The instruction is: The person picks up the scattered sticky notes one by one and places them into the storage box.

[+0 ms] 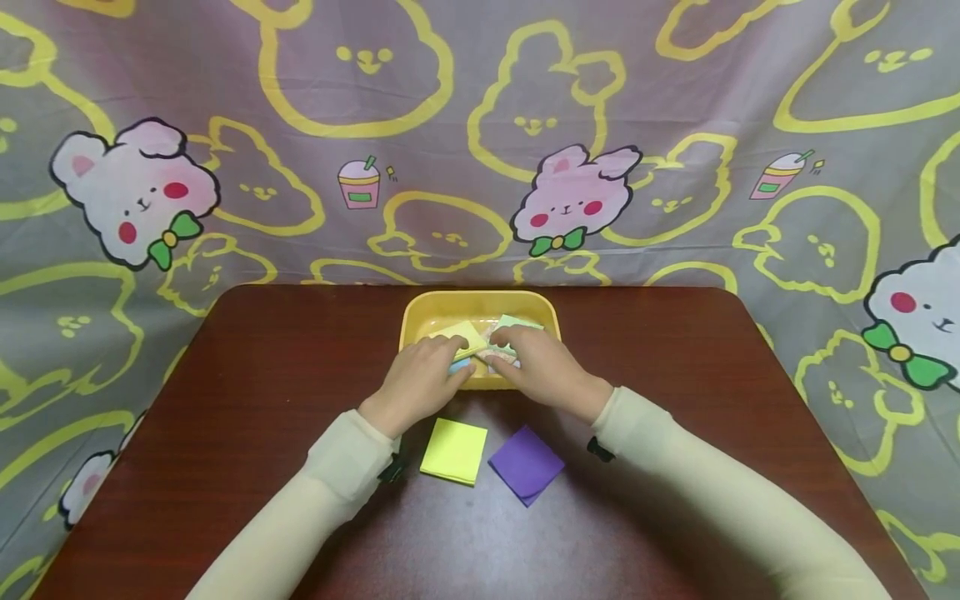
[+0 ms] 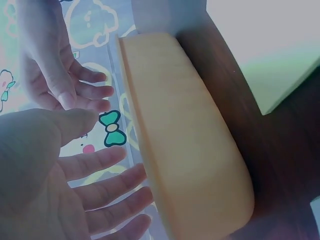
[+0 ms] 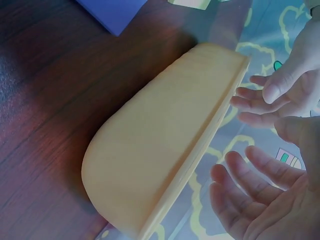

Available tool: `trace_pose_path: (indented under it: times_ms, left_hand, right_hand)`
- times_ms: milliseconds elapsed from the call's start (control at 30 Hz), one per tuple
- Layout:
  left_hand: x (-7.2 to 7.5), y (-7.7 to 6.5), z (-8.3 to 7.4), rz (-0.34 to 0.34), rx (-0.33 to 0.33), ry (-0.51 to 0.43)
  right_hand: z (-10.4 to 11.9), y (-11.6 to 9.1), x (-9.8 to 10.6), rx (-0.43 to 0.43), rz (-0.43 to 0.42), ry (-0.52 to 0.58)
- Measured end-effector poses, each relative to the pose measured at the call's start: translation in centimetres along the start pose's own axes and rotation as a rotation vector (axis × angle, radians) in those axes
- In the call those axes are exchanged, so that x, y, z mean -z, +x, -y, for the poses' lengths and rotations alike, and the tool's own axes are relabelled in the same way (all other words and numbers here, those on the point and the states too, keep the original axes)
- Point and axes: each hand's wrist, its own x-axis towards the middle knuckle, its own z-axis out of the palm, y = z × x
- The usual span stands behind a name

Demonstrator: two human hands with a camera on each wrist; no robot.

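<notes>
Hanging behind everything, a cloth (image 1: 483, 75) with yellow outlines and rabbit faces fills the far side. Before it stands the dark brown desk (image 1: 292, 342). Two pale sleeves (image 1: 720, 467) come over the desk from the person's side. The yellow tray (image 1: 480, 302) is at the far part of the desk, just before the cloth, and its long axis runs from left to right, across the direction of the arms.

Both hands are over the tray, having its near wall beneath them. The left hand (image 1: 425, 371) is above the left half, the right hand (image 1: 546, 362) above the right half, with a gap between. In the wrist views their fingers are relaxed and separated, and nothing is held; whether any fingertip touches the contents, I cannot tell.

On the desk, nearer to the person and between the wrists, lie the purple pad (image 1: 527, 465), turned like a diamond, and at its left, apart from it, the yellow pad (image 1: 454, 451), almost straight.

Inside the tray, the relation to judge important is this: the pale yellow pad (image 1: 467, 335) lies just beside the left fingers, and the green pad (image 1: 521, 321) is nearer to the right hand. Between the hands a patterned piece (image 1: 498, 357) and a small blue piece (image 1: 461, 365) are partly visible.
</notes>
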Motion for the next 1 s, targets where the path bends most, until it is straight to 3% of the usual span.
trace_pose_path:
  times_ms: [367, 1000]
  left_hand:
    - [0.0, -0.7, 0.3, -0.037, -0.039, 0.023]
    - [0.7, -1.8, 1.0, 0.006, 0.009, 0.045]
  right_hand:
    - [0.4, -0.9, -0.1, -0.016, 0.019, -0.012]
    - [1.2, -1.7, -0.5, 0.045, 0.034, -0.012]
